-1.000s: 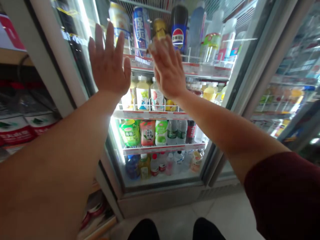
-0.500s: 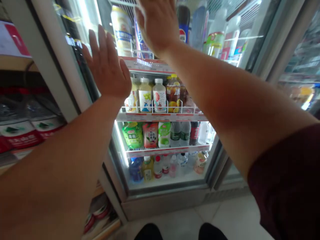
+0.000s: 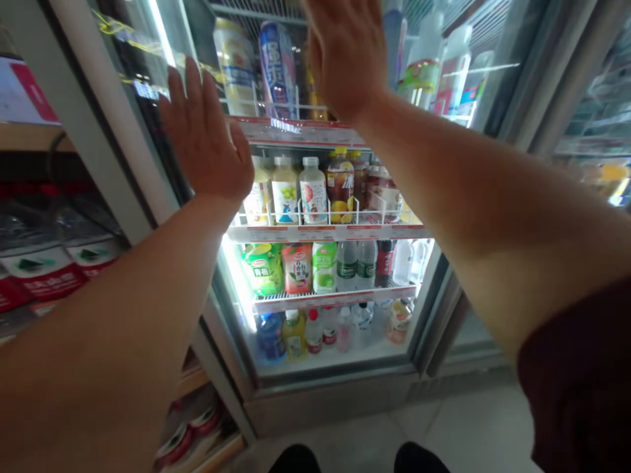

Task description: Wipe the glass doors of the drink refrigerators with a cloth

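Observation:
My left hand (image 3: 204,141) is raised with its fingers extended and palm turned towards the glass door of a lit drinks fridge (image 3: 332,380). To its right, my right hand (image 3: 349,62) is also raised and flat, its fingertips cut off by the top edge of the view. Neither hand holds anything visible; whether the palms touch the glass I cannot tell. Behind the glass between them stand a white and gold can (image 3: 235,69) and a tall blue can (image 3: 277,71). My right forearm covers part of the shelves on the right.
Juice bottles (image 3: 313,190) line the middle shelf, with drink pouches (image 3: 266,269) below. Small bottles (image 3: 313,334) stand at the fridge bottom. On the left is a rack with red-labelled water bottles (image 3: 46,263). The tiled floor (image 3: 365,433) shows beneath, with dark shoe tips.
My right hand has shifted right and slightly down, uncovering the blue can. My left hand has moved only a little, slightly down and left.

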The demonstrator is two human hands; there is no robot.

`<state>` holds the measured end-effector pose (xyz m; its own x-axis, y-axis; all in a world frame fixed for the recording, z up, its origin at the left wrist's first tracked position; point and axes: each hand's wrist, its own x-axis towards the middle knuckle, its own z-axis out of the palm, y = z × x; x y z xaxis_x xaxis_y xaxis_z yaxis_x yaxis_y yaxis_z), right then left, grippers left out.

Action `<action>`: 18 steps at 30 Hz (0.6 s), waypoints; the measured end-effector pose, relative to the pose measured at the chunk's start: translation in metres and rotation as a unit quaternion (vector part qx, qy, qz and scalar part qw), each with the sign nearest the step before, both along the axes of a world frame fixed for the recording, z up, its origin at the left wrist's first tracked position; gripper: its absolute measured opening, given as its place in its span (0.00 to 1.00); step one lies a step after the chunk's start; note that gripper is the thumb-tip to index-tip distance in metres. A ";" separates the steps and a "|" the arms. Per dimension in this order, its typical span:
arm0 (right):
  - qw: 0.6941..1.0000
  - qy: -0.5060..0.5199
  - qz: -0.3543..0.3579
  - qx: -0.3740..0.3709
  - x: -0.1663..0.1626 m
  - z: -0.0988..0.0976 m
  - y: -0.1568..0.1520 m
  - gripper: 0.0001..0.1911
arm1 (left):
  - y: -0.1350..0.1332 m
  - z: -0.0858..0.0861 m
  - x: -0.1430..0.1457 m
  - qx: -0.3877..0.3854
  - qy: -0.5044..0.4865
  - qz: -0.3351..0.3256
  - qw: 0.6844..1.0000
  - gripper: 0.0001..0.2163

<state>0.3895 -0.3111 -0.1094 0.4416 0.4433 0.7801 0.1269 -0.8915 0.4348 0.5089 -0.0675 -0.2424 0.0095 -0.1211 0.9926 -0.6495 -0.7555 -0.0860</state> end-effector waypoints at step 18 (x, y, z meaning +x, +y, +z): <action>0.996 -0.018 0.010 -0.088 -0.034 -0.100 -0.063 0.31 | 0.004 0.002 0.008 0.011 -0.021 -0.009 1.000 0.37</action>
<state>0.3558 -0.3743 -0.2091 0.4039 0.5830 0.7049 0.1259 -0.7987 0.5884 0.5173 -0.0635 -0.2407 -0.0335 -0.1431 0.9891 -0.6584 -0.7415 -0.1296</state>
